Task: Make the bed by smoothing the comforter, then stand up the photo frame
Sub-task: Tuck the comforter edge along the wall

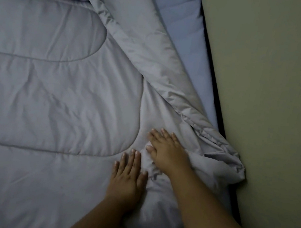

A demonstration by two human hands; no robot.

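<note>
Where the wall begins, comforter bunches; sheet shows.

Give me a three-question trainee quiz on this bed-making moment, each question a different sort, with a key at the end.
1. True or false: a photo frame lies on the comforter.
2. Fill the gap: the left hand and the right hand both rest on the comforter with their fingers ____.
3. Pick one: the comforter's folded-back edge by the wall uncovers A) a blue sheet, B) a bare wooden floor, C) a red towel.

Key: 1 false, no photo frame is in view; 2 straight; 3 A.
</note>
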